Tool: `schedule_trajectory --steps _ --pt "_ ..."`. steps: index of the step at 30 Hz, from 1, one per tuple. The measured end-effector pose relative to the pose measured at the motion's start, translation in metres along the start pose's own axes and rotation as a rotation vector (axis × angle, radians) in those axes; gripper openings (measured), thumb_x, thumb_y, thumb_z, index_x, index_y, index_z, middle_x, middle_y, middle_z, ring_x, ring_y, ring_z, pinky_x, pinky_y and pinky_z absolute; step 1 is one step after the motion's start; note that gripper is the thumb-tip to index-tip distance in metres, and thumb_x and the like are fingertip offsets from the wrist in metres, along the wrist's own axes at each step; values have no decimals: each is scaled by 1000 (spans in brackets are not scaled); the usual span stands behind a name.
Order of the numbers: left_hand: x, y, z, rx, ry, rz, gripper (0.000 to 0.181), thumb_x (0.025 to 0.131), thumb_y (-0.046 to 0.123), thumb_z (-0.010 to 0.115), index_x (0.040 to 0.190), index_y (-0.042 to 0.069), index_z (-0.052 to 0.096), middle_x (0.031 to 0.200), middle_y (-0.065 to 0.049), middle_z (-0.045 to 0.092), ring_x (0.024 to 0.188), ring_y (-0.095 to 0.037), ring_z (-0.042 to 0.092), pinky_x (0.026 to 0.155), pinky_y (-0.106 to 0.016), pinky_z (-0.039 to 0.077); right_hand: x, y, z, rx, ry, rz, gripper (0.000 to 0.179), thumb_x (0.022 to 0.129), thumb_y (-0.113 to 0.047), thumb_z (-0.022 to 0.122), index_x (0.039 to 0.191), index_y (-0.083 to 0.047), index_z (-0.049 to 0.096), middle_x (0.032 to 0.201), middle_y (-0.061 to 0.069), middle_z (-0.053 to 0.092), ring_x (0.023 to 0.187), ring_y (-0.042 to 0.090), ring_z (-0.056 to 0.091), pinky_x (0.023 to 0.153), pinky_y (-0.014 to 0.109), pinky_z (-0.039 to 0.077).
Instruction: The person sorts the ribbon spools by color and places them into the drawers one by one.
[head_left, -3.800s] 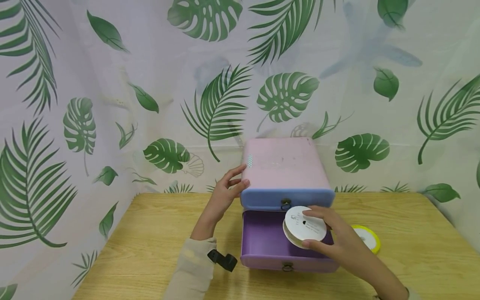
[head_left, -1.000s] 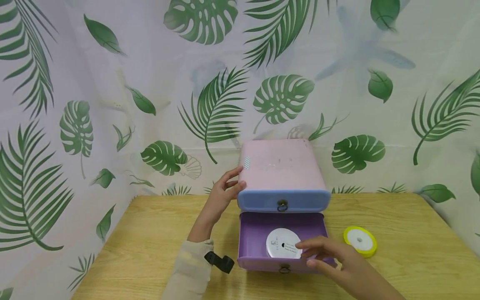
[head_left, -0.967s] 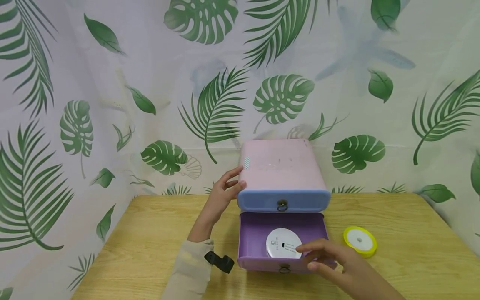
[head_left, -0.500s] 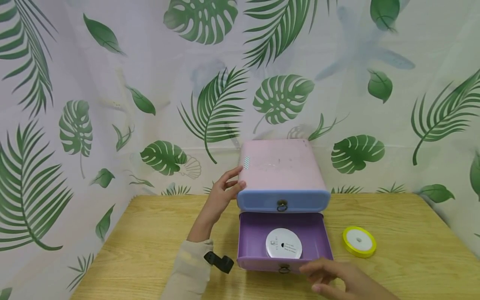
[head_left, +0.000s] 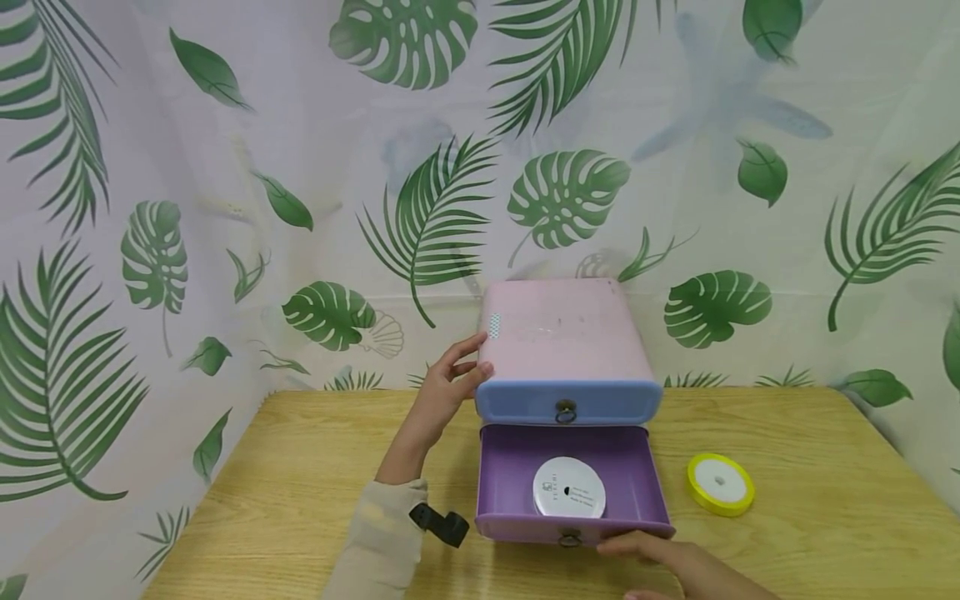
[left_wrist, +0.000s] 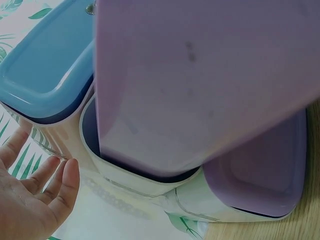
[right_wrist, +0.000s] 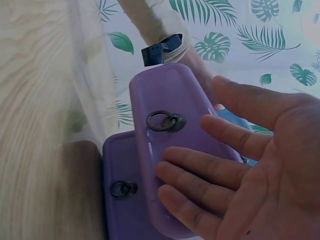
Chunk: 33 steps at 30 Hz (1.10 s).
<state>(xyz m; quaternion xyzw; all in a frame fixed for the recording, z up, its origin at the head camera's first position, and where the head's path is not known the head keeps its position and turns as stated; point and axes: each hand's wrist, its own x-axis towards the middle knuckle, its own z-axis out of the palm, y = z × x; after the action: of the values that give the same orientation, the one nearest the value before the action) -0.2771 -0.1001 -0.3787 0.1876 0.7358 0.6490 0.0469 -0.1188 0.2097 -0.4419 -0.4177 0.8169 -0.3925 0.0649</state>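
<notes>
A small drawer cabinet with a pink top [head_left: 562,325] and a blue upper drawer [head_left: 570,402] stands on the table. Its purple drawer [head_left: 502,467] is pulled out, and a white ribbon spool [head_left: 568,487] lies flat inside. My left hand [head_left: 442,392] rests its fingertips on the cabinet's left side, gripping nothing. At the front right of the purple drawer is my right hand [head_left: 675,562], partly cut off by the lower frame edge. In the right wrist view its fingers [right_wrist: 200,167] are fairly straight before the drawer front and its ring pull [right_wrist: 167,121].
A yellow-rimmed spool [head_left: 720,484] lies on the wooden table [head_left: 795,467] right of the cabinet. Below the pulled-out drawer, another purple drawer [right_wrist: 120,165] shows in the right wrist view. A leaf-patterned sheet [head_left: 315,167] hangs behind.
My right hand held the white spool over the drawer earlier. It has let the spool go inside and moved down to the drawer's front. My left hand stays put.
</notes>
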Motion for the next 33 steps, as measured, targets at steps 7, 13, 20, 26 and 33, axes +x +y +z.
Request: schedule_trajectory --steps 7,13,20,26,33 --pt "1 0 0 -3 1 5 55 95 28 60 146 24 43 153 -1 37 132 -30 45 96 -44 50 4 1 7 102 20 -13 48 94 -4 59 139 -11 46 139 1 55 126 -5 46 90 24 49" --pt "2 0 1 0 -1 9 54 96 22 57 148 21 41 154 -4 36 132 -31 45 96 -44 50 7 3 15 191 1 17 49 95 -4 57 142 -11 44 142 -3 50 126 -8 42 92 22 47" --pt "1 0 1 -3 3 1 53 96 24 58 147 23 43 154 -1 36 132 -30 45 96 -44 50 13 2 22 276 4 37 49 94 -4 58 141 -10 44 142 -8 47 126 -9 41 93 22 46" --pt "0 -1 1 -2 1 2 53 96 26 59 146 24 43 154 -1 35 133 -29 45 97 -44 50 15 2 26 277 17 14 47 94 -1 57 139 -9 46 137 -3 51 118 -2 50 90 22 48" --pt "1 -2 1 8 5 8 52 96 23 58 146 24 43 154 -2 36 133 -30 44 96 -44 50 21 3 30 343 19 -49 49 95 5 52 141 -8 45 141 -15 47 114 4 58 89 24 51"
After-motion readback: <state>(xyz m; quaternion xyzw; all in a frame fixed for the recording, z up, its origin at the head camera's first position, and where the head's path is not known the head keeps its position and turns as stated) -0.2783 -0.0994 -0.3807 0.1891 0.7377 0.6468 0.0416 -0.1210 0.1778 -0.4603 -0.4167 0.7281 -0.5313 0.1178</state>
